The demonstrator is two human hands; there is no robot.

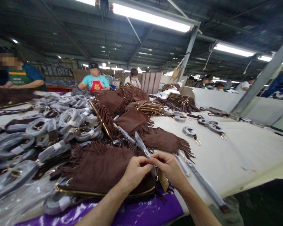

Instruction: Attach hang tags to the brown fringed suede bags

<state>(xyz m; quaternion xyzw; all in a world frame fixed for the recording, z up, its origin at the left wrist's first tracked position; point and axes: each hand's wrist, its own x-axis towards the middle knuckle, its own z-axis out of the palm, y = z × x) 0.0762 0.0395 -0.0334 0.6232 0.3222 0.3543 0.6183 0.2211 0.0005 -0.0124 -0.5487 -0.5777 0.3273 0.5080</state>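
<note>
My left hand (137,171) and my right hand (168,165) meet over the right end of a brown fringed bag (101,168). Both pinch a plastic-wrapped strap (141,144), which slants up and away from my fingertips. The bag lies flat, its gold zipper edge toward me. A tan tag (163,181) hangs below my right fingers, close to a gold ring. Another wrapped strap (202,180) stretches across the table on the right, its brown tip past the edge. My fingers hide the part of the strap they grip.
Coiled, wrapped straps (47,125) are heaped at the left. More brown fringed bags (133,119) pile up beyond my hands. Purple plastic (153,210) lies at the near edge of the white table (247,147). A metal post (261,75) rises on the right. Several people work farther back.
</note>
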